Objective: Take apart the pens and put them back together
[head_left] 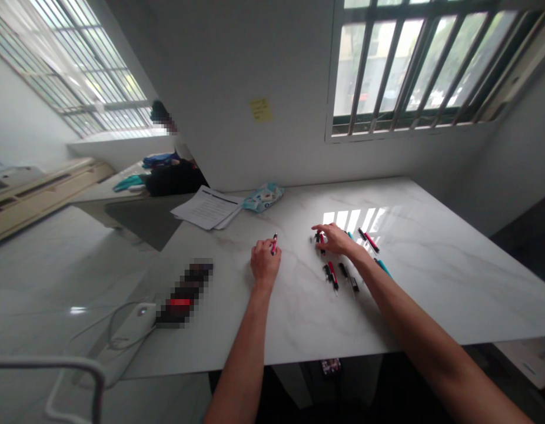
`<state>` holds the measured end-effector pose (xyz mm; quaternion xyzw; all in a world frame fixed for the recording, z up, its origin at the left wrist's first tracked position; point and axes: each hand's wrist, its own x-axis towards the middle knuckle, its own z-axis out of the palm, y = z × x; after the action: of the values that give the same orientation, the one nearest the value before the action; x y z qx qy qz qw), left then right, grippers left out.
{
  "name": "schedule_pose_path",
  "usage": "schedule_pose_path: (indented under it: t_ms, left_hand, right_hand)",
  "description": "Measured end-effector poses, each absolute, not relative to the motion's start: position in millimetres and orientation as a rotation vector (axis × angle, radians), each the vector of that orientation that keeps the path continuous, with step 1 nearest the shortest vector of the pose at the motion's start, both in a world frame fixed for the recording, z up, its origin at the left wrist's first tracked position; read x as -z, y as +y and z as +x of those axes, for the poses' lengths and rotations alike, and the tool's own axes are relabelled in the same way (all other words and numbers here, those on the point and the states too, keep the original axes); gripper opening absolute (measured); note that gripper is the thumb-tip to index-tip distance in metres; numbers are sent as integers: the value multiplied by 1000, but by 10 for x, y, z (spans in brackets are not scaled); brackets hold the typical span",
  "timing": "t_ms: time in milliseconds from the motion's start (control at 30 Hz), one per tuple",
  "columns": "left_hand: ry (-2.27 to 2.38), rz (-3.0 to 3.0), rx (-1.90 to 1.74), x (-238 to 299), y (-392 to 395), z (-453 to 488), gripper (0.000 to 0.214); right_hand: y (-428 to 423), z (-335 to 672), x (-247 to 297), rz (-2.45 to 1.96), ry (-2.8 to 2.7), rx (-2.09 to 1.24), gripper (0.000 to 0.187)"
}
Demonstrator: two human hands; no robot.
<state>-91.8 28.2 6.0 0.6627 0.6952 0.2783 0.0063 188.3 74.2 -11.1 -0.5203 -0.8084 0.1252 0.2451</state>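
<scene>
My left hand [264,262] is closed in a fist round a red and black pen [274,243] that sticks up out of it, resting on the white marble table [431,282]. To its right, my right hand [335,238] lies on the table with its fingers pinching a red pen [320,240]. Several more pens lie scattered round that hand: a red one [332,277] and a black one [348,278] nearer me, a red one [369,240] beyond, and a teal one [382,268] beside my forearm.
A stack of printed papers [208,208] and a blue pack of wipes [263,196] lie at the table's far left. A white power strip with cable [122,338] sits at the near left edge. Another person [173,159] is at a far desk.
</scene>
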Motion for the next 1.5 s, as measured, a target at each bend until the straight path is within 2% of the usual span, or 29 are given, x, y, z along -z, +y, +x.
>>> schedule_pose_path:
  t_ms: [1167,1367,1500]
  left_hand:
    - [2011,2064,-1017,-82,238,-846,26]
    - [1650,1964,-1266,-102,234,-745,18]
    - [1232,1573,-1234,-78,243,-640,37]
  right_hand:
    - [728,1874,94,-1444,-2203,-303,56]
    - [557,1745,-180,-1217,-2080,-241,65]
    - [289,1443,-389,-931,-2121,-359,69]
